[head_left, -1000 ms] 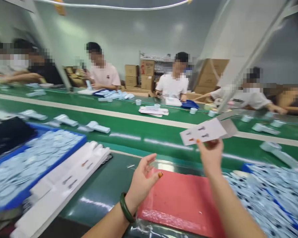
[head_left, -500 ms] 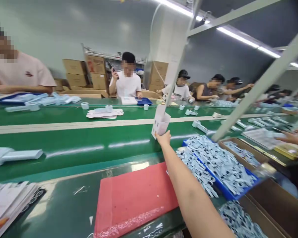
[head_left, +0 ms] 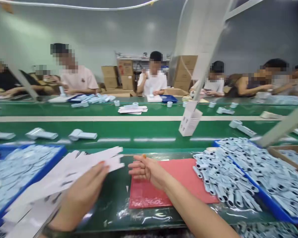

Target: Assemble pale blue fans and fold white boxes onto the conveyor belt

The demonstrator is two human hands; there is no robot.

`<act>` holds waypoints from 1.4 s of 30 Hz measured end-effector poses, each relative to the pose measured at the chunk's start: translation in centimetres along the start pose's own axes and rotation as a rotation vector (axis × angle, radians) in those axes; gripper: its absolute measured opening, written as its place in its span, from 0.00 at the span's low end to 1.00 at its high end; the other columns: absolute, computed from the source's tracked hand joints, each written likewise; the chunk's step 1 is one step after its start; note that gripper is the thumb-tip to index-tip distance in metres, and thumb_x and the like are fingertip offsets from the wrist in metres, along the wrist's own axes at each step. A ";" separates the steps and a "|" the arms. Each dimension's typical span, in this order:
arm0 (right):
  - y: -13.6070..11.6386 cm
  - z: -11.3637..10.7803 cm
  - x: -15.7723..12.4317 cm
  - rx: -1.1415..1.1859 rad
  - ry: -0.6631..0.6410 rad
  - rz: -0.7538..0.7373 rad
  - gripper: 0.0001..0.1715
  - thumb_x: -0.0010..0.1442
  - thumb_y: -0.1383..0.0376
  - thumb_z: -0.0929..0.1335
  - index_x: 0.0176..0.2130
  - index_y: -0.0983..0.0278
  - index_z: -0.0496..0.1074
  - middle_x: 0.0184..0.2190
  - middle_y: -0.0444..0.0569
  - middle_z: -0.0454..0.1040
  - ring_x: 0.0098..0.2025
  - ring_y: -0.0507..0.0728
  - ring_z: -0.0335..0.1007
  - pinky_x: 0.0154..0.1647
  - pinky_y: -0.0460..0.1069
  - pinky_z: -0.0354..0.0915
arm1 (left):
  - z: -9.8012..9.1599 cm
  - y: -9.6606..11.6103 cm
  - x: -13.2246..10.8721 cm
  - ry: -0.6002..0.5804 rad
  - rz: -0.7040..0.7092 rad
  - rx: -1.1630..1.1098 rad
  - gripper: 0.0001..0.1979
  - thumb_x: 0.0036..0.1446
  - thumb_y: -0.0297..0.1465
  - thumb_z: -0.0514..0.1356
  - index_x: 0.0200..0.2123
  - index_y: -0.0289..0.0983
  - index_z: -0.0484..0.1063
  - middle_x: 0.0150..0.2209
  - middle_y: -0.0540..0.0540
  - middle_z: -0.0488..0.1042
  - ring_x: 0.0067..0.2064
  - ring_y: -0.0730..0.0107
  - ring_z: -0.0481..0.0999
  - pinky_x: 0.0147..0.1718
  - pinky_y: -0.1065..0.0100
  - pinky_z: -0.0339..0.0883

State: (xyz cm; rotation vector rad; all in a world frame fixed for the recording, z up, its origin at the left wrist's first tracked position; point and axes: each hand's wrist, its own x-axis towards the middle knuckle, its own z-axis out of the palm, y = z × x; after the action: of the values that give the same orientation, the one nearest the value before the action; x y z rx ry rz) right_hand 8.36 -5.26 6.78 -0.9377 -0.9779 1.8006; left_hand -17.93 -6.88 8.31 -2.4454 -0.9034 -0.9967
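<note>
My left hand (head_left: 83, 190), smeared by motion, holds a bundle of flat white folded cartons (head_left: 62, 168) at the lower left, its fingers over their near side. My right hand (head_left: 147, 170) is open and holds nothing, fingers stretched left toward the carton ends, apart from them. It hovers over the left part of a red sheet (head_left: 173, 190) on the bench. Farther off, a small erected white box (head_left: 188, 122) stands with its top flap up on the green conveyor belt (head_left: 144, 132), out of reach of both hands.
Blue trays of light-blue plastic parts stand left (head_left: 22, 168) and right (head_left: 268, 172), with a loose pile of parts (head_left: 225, 175) beside the red sheet. Light-blue scoop-shaped pieces (head_left: 81, 135) lie on the belt. A slanted post (head_left: 283, 125) rises at right. Several co-workers sit across the belt.
My right hand has let go of the small white box and drawn back left over the red sheet. My left hand has brought the flat cartons right, toward it. The view has turned left.
</note>
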 end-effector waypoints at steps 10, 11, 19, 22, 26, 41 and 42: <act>1.6 -0.3 -6.8 0.078 -0.015 -0.078 0.26 0.53 0.56 0.74 0.48 0.63 0.71 0.43 0.48 0.79 0.40 0.56 0.77 0.34 0.48 0.73 | 2.0 4.4 2.8 -0.325 0.048 -0.211 0.28 0.66 0.35 0.57 0.68 0.41 0.58 0.70 0.41 0.57 0.73 0.46 0.49 0.65 0.44 0.61; 1.5 -0.5 -7.4 0.041 -0.033 -0.091 0.24 0.54 0.56 0.74 0.49 0.62 0.71 0.42 0.48 0.79 0.39 0.56 0.76 0.34 0.48 0.73 | 1.7 3.8 3.3 -0.342 0.011 -0.182 0.30 0.66 0.38 0.57 0.69 0.42 0.57 0.71 0.41 0.54 0.73 0.43 0.47 0.66 0.40 0.57; 2.1 -0.5 -12.2 -0.114 -0.136 -0.128 0.16 0.61 0.55 0.72 0.46 0.62 0.75 0.40 0.45 0.77 0.41 0.52 0.73 0.44 0.48 0.69 | -0.2 2.1 3.6 -0.468 -0.263 -0.388 0.22 0.69 0.43 0.52 0.62 0.46 0.66 0.48 0.47 0.78 0.45 0.61 0.79 0.42 0.66 0.73; 3.2 -0.2 -13.1 -0.067 -0.106 0.017 0.16 0.55 0.56 0.75 0.40 0.64 0.78 0.36 0.44 0.77 0.38 0.52 0.72 0.42 0.47 0.66 | -0.8 4.2 1.7 -0.490 -0.261 -0.468 0.20 0.68 0.41 0.55 0.60 0.48 0.68 0.42 0.49 0.79 0.39 0.66 0.79 0.34 0.72 0.70; 4.9 0.2 -14.0 -0.045 -0.003 0.158 0.12 0.49 0.61 0.76 0.34 0.65 0.79 0.31 0.44 0.78 0.36 0.53 0.72 0.41 0.48 0.65 | -1.5 7.8 -1.2 -0.670 -0.285 -0.549 0.23 0.67 0.42 0.55 0.64 0.50 0.63 0.37 0.50 0.78 0.33 0.68 0.78 0.31 0.72 0.69; 6.9 -0.9 -16.2 0.095 0.209 0.539 0.30 0.44 0.65 0.71 0.50 0.67 0.74 0.34 0.52 0.81 0.29 0.55 0.75 0.29 0.46 0.63 | -4.3 12.5 0.4 -1.030 -0.340 -0.908 0.61 0.45 0.57 0.69 0.73 0.36 0.44 0.69 0.31 0.56 0.68 0.38 0.59 0.67 0.43 0.55; 6.6 -0.7 -16.3 0.106 0.215 0.528 0.28 0.44 0.65 0.71 0.48 0.67 0.75 0.32 0.51 0.80 0.27 0.55 0.74 0.28 0.47 0.63 | -4.6 12.6 0.5 -0.964 -0.336 -0.874 0.60 0.45 0.56 0.70 0.73 0.38 0.45 0.69 0.32 0.58 0.67 0.39 0.61 0.66 0.42 0.56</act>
State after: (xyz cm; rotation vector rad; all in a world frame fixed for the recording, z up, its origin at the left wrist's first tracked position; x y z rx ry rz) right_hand 12.49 -22.15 4.01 -1.3803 -0.5206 2.0967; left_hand -11.47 -18.31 10.89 -3.7282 -1.3959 -0.2006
